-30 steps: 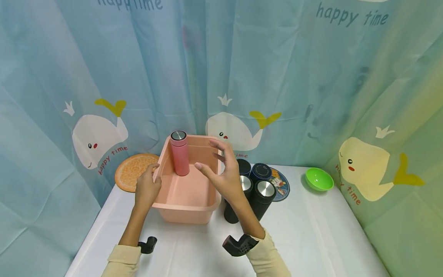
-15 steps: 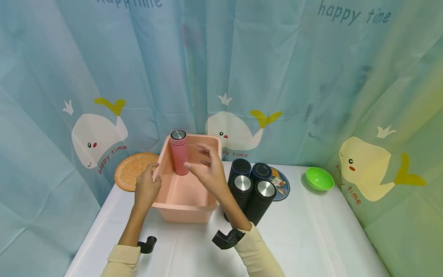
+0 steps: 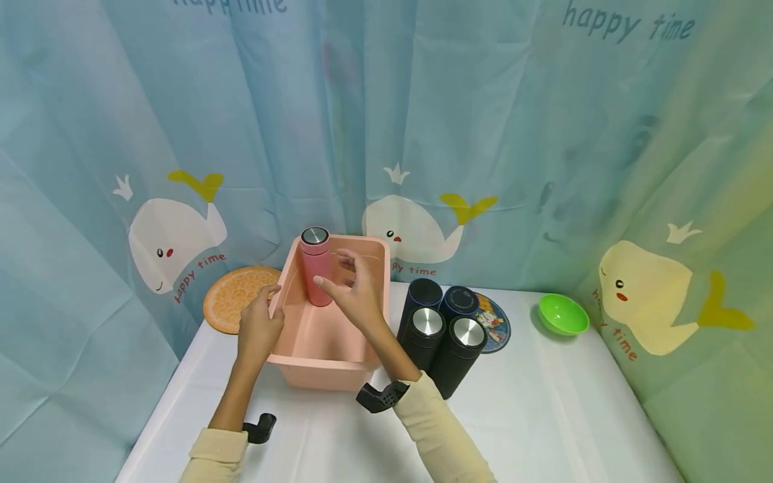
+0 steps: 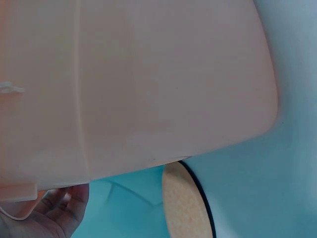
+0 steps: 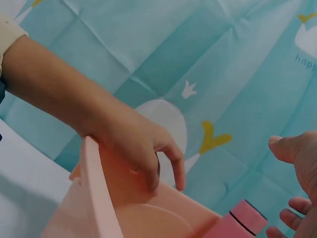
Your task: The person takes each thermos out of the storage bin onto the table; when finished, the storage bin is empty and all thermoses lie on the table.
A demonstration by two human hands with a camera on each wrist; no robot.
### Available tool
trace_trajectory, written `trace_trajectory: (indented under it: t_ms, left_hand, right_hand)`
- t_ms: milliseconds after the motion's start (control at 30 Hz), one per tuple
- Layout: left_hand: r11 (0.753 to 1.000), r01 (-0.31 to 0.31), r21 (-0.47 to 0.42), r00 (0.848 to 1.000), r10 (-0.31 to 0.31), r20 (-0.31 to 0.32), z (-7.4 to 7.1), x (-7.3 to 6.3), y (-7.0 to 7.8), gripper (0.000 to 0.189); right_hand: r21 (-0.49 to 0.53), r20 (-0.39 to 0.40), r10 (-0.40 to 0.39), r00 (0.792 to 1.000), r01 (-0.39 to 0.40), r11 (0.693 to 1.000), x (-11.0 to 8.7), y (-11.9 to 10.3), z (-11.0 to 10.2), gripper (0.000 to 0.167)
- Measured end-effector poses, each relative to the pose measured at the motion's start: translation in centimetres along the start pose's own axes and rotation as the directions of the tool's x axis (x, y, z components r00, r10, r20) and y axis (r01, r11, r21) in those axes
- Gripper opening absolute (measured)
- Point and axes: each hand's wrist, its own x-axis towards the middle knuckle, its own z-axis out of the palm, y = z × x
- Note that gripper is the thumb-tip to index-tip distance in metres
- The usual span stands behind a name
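A light pink plastic bin (image 3: 326,363) stands on the table, and inside it, against the left wall toward the back, a pink thermos bottle (image 3: 317,265) with a steel-topped lid is upright. My left hand (image 3: 260,329) grips the bin's left rim; the left wrist view shows its curled fingers (image 4: 74,210) at the rim. Over the bin, my right hand (image 3: 356,290) is spread just right of the bottle, the thumb overlapping it in the head view. In the right wrist view a gap shows between that hand (image 5: 303,171) and the bottle's lid (image 5: 247,217).
Several black thermos bottles (image 3: 443,339) stand close together right of the bin. Behind them lies a round blue patterned mat (image 3: 495,325). A green bowl (image 3: 563,315) is at the back right. An orange-slice mat (image 3: 232,302) lies left of the bin. A curtain (image 3: 459,121) hangs behind.
My right hand has moved left from the bin's right side to beside the pink thermos bottle. My left hand stays on the rim, and the bin and bottles stand as before.
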Motion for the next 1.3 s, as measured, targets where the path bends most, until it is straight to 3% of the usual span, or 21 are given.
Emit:
trace_trajectory:
  t_ms: [533, 867, 1300]
  left_hand:
    - [1.0, -0.012, -0.008, 1.0, 0.012, -0.01, 0.0, 0.2, -0.1, 0.043]
    - [1.0, -0.004, -0.017, 1.0, 0.004, -0.005, -0.1, 0.0, -0.3, 0.045]
    - [1.0, -0.001, -0.019, 1.0, 0.001, -0.008, 0.1, 0.1, -0.4, 0.045]
  right_hand:
    - [-0.13, 0.025, -0.008, 1.0, 0.011, 0.991, 3.8, 2.0, 1.2, 0.072]
    - [-0.208, 0.077, 0.124, 0.989, -0.106, 0.972, 5.6, 3.8, 2.2, 0.085]
    - [-0.308, 0.105, 0.212, 0.972, -0.171, 0.936, 7.4, 5.4, 2.9, 0.085]
